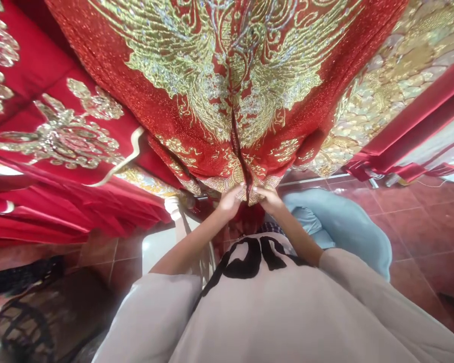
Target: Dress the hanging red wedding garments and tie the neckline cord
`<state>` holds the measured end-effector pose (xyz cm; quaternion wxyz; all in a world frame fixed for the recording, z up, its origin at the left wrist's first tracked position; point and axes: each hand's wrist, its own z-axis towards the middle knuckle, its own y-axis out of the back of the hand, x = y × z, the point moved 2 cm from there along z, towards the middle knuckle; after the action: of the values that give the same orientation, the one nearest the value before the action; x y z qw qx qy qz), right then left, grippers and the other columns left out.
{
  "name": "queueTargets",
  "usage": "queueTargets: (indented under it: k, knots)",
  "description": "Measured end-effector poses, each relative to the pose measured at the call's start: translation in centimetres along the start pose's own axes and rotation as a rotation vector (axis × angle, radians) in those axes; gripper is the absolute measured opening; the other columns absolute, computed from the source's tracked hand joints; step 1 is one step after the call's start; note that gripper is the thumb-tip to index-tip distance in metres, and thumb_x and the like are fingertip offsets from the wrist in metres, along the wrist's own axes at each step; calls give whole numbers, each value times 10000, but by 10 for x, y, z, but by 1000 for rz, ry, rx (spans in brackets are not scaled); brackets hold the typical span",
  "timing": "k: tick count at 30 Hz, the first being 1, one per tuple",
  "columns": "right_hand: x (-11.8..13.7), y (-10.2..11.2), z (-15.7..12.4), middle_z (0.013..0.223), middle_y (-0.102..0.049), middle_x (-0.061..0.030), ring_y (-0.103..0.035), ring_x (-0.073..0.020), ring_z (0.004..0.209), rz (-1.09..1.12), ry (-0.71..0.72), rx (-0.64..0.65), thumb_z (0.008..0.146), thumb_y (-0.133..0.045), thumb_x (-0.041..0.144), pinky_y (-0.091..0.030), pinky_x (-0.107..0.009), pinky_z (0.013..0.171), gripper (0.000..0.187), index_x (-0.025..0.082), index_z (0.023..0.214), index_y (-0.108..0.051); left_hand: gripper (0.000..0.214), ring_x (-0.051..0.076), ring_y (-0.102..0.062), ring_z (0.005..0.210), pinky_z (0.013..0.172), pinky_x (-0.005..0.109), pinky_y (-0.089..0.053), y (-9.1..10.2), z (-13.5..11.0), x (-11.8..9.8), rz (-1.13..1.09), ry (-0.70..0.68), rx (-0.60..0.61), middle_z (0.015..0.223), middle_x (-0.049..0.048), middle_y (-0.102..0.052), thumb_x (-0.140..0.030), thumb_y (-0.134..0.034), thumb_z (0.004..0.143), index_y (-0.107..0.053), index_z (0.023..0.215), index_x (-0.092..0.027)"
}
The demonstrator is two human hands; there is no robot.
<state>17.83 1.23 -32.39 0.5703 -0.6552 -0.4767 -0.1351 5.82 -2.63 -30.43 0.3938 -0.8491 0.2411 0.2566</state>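
Note:
A red garment [227, 75] with dense gold and silver embroidery hangs in front of me and fills the upper middle of the view. A dark slit [239, 146] runs down its centre to the hem. My left hand [230, 200] pinches the hem just left of the slit. My right hand [269, 199] pinches the hem just right of it. Both hands are closed on the fabric edge, almost touching each other. My white shirt with black lettering [257, 262] fills the bottom of the view.
More red embroidered garments [60, 131] hang at the left, and a gold one [386, 75] with red satin folds at the right. A light blue cushioned object [344, 227] sits below my right arm. The floor is red-brown tile [419, 217]. A dark metal chair [26, 317] is at the lower left.

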Motion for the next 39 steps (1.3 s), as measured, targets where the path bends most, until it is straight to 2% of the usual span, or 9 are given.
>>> queueTargets:
  k: [5, 12, 18, 24, 28, 32, 35, 39]
  knots:
    - [-3, -2, -4, 826, -716, 3, -671, -181, 744, 41, 77, -60, 457, -825, 129, -550, -323, 748, 444, 189, 863, -655, 74, 209, -683, 830, 919, 362, -507, -3, -4, 1, 45, 9, 2, 727, 49, -701, -109, -748, 684, -685, 674, -147]
    - [-6, -11, -4, 812, -711, 3, -668, -203, 824, 24, 186, -78, 457, -829, 134, -540, -363, 825, 493, 201, 916, -660, 158, 188, -685, 857, 908, 327, -506, -1, 0, 0, -4, -67, 33, 800, 62, -727, -54, -756, 643, -703, 782, -109]
    - [-5, -16, -5, 775, -706, 10, -666, -202, 814, 21, 201, -68, 453, -831, 141, -545, -363, 811, 494, 207, 912, -660, 142, 182, -688, 776, 884, 343, -507, 1, 1, 3, -3, -68, 24, 736, 55, -718, -45, -767, 629, -693, 737, -99]
    - [-6, -15, -4, 790, -707, -4, -666, -220, 832, -18, 200, -93, 456, -831, 177, -540, -386, 816, 503, 197, 928, -657, 334, 180, -686, 813, 925, 361, -478, 4, 4, 5, 1, -130, 61, 817, 53, -730, -49, -795, 588, -697, 901, -114]
    - [-6, -15, -2, 765, -697, 3, -665, -216, 844, -12, 185, -128, 452, -821, 161, -543, -364, 798, 477, 206, 895, -650, 322, 168, -680, 780, 919, 362, -484, 6, 6, 6, 26, -152, 91, 817, 46, -730, -51, -799, 574, -696, 873, -113]
    - [-5, -16, 2, 768, -692, 3, -661, -213, 855, 12, 185, -161, 439, -809, 127, -540, -356, 798, 471, 200, 873, -642, 352, 185, -685, 826, 923, 371, -480, 7, 9, 7, 53, -148, 59, 819, 45, -729, -38, -796, 575, -694, 902, -122]
    - [-5, -15, 4, 800, -700, -10, -660, -209, 846, 24, 202, -195, 433, -803, 122, -536, -354, 803, 470, 192, 870, -646, 410, 191, -684, 865, 932, 367, -470, 6, 10, 9, 42, -164, 44, 849, 42, -730, -37, -800, 577, -686, 959, -136]
    - [-6, -15, 7, 835, -704, -14, -654, -193, 842, 10, 246, -209, 426, -806, 121, -525, -343, 835, 466, 196, 858, -652, 387, 180, -682, 825, 917, 359, -472, 6, 14, 13, 41, -156, 66, 862, 46, -729, -55, -796, 589, -689, 953, -129]
